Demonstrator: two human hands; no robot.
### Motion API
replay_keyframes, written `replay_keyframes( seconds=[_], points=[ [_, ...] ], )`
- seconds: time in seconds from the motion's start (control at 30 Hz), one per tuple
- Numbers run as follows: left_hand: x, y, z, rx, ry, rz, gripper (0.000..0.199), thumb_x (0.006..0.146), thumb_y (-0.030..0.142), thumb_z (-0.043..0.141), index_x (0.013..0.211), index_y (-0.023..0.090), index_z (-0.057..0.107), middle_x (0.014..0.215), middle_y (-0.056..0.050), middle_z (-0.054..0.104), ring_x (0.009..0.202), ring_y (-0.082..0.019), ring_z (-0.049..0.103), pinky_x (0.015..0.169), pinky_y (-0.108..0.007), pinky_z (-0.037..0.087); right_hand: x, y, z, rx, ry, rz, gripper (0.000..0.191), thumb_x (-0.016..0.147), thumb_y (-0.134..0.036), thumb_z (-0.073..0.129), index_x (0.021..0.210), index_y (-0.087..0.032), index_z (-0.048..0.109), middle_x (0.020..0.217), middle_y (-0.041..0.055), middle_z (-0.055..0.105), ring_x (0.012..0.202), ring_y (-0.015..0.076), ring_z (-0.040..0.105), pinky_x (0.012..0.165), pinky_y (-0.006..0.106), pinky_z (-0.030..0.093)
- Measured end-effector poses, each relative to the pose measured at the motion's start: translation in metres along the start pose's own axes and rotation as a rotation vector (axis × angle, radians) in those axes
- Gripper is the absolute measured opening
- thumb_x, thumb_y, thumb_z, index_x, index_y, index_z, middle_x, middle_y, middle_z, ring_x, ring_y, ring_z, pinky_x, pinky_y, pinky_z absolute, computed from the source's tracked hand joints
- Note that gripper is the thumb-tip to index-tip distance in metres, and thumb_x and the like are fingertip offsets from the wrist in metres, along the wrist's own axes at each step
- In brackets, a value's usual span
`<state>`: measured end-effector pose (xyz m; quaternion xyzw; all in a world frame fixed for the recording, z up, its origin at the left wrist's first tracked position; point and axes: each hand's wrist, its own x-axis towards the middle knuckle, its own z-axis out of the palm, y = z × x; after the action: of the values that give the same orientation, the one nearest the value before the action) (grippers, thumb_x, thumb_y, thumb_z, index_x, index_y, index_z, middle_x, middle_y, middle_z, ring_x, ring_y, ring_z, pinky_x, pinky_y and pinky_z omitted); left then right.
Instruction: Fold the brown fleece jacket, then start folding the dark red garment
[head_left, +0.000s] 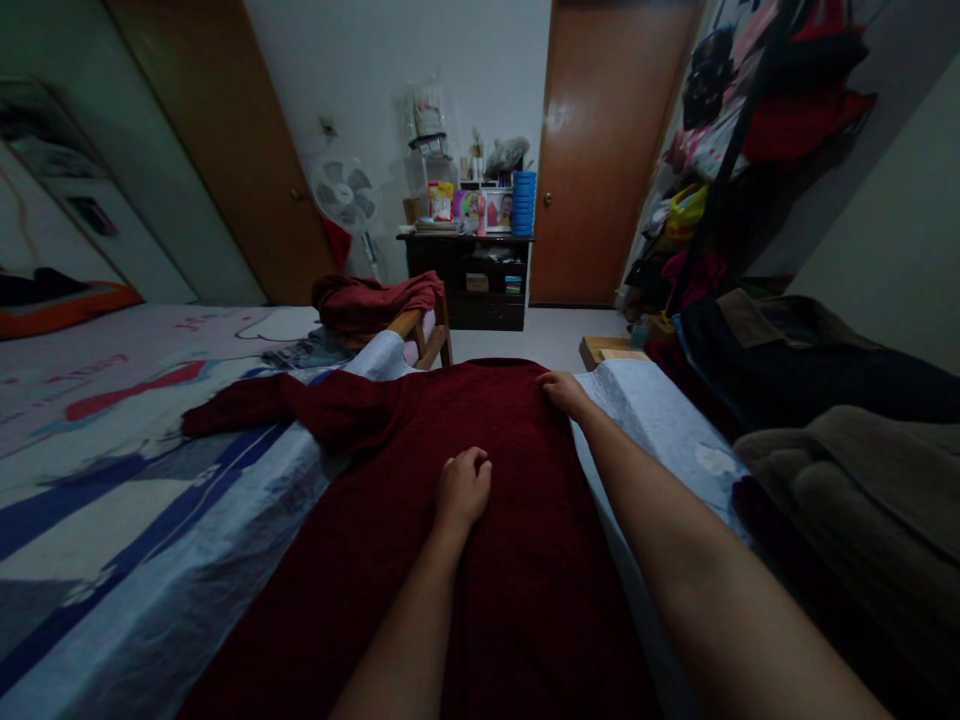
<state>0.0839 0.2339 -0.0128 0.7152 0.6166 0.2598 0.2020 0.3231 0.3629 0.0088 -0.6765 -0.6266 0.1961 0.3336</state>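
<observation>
A dark red long-sleeved top (517, 560) lies spread out before me, its collar at the far end. One sleeve stretches out to the left over the bedding; the other sleeve is not visible. My left hand (463, 488) rests on the middle of the top, fingers loosely bent and slightly apart, with no cloth visibly gathered in them. At the top's far right shoulder, my right hand (564, 392) has its fingers closed on the edge of the cloth. Beneath the top is a light blue-grey cloth (649, 400), showing on both sides.
Folded dark clothes (825, 350) and a grey-brown garment (862, 470) are piled on the right. A patterned bed (150, 480) spans the left. Reddish cloth (375, 300) drapes over a wooden chair (442, 325). Behind stand a fan (345, 190) and a dark cabinet (465, 285).
</observation>
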Motion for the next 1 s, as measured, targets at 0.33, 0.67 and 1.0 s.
replay_keyframes(
  seconds=[0.33,0.67,1.0],
  points=[
    [-0.013,0.019,-0.007,0.345,0.152,0.037,0.035,0.084,0.014,0.050,0.116,0.019,0.062,0.113,-0.010,0.065,0.107,-0.027,0.057,0.092,-0.040,0.045,-0.016,0.013,0.014,-0.013,0.098,-0.021,0.053,0.076,-0.010,0.050,0.127,-0.021,0.059,0.118,0.0047,0.068,0.108,0.0190,0.062,0.102,0.034,0.043],
    [-0.034,0.032,0.028,0.356,-0.086,0.381,0.063,0.092,0.053,0.044,0.145,0.019,0.040,0.155,-0.007,0.034,0.145,-0.030,0.021,0.118,-0.051,0.020,-0.059,-0.013,0.031,-0.393,-0.015,-0.168,0.051,0.093,-0.031,0.042,0.141,-0.013,0.044,0.149,0.0135,0.041,0.139,0.0255,0.033,0.114,0.042,0.025],
    [-0.035,0.027,0.036,0.418,-0.167,0.343,0.076,0.088,0.063,0.040,0.151,0.022,0.030,0.160,-0.007,0.023,0.147,-0.035,0.009,0.118,-0.054,0.014,-0.067,-0.005,0.040,-0.517,-0.179,-0.090,0.066,0.096,-0.053,0.033,0.149,-0.014,0.030,0.160,0.0103,0.020,0.147,0.0257,0.011,0.116,0.049,0.015]
  ],
)
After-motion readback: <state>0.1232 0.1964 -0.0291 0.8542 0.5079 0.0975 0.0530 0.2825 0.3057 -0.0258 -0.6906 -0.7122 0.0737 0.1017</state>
